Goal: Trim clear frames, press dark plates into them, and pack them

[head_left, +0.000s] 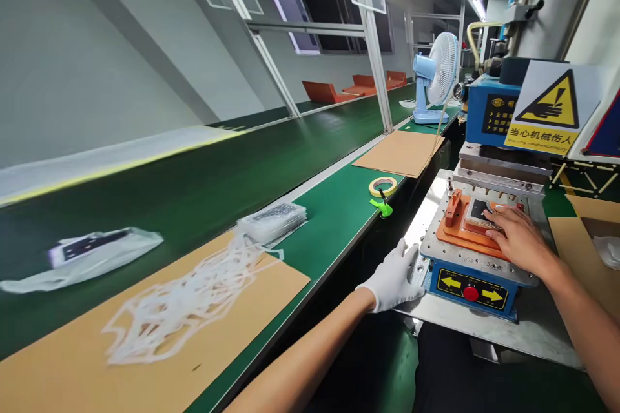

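My left hand, in a white glove, rests at the left front side of a blue press, fingers apart, with nothing seen in it. My bare right hand reaches over an orange jig on the press's metal plate. Its fingers lie stretched over the right part of a small rectangular piece with a dark face and light rim, seated in the jig. The hand hides the jig's right side. On the press front are a red button and yellow arrows.
A press head stands behind the jig, beneath a hand-injury warning sign. To the left, a green conveyor carries a bagged item. Tangled white strips, stacked clear sheets, tape and a fan are nearby.
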Demonstrator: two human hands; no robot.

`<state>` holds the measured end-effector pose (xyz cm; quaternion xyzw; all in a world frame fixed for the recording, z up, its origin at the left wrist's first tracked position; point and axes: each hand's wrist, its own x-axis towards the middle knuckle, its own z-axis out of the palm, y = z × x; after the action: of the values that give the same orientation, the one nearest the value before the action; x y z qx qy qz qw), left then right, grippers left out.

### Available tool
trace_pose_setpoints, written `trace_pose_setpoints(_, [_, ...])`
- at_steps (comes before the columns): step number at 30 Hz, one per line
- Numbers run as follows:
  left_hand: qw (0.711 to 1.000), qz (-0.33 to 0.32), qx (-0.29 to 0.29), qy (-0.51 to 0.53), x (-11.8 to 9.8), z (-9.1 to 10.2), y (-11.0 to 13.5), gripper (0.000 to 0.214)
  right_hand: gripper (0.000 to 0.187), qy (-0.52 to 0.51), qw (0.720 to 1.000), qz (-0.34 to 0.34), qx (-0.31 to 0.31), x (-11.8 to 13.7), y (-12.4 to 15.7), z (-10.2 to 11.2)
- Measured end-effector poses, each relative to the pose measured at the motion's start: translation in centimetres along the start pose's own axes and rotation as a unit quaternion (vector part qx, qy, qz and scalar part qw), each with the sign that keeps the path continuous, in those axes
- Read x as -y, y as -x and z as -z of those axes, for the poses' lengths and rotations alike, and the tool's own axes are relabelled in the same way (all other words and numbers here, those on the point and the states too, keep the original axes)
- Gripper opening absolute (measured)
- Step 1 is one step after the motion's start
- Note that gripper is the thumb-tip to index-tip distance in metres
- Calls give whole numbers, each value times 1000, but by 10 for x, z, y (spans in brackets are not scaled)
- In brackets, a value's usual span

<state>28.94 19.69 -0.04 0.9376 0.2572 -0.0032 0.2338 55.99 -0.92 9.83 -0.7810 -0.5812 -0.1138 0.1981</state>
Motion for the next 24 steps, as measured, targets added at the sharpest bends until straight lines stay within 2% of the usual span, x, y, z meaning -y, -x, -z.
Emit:
trace_pose_setpoints(2, [1000,16,-2,-8,3,0,0,119,41,-13,997,-23,-66,-1,18,3])
trace_pose_setpoints(5, [997,64,11,-51,5,-2,-5,127,45,-62,981,-128,-134,-7,51,4])
trace_pose_setpoints(6, [995,81,11,-62,4,-2,-9,121,47,-81,975,-161,-131,-9,61,3])
trace_pose_setpoints(8, [991,109,-15,-70,-2,-3,-17,94,51,-113,969,-195,-105,-11,75,1])
trace_pose_setpoints(10, [988,129,-55,-64,-13,-2,-27,72,54,-127,966,-201,-98,-9,80,-3])
trace_pose_setpoints(11, [987,135,-68,-60,-19,-1,-31,69,54,-126,965,-204,-105,-8,79,-5])
trace_pose_setpoints(14, [985,150,-76,-48,-31,7,-36,76,51,-108,956,-240,-130,-3,70,-9])
trace_pose_setpoints(16, [985,156,-77,-18,-31,16,-29,72,50,-105,947,-269,-137,0,64,-10])
trace_pose_setpoints(20, [984,111,-115,78,-11,37,5,55,60,-116,942,-287,-129,2,60,-11])
trace_pose_setpoints(22, [981,68,-167,65,-4,54,19,60,59,-109,943,-293,-114,1,59,-12])
trace_pose_setpoints(24, [976,-1,-216,19,-8,76,22,71,55,-112,940,-305,-104,-1,57,-13])
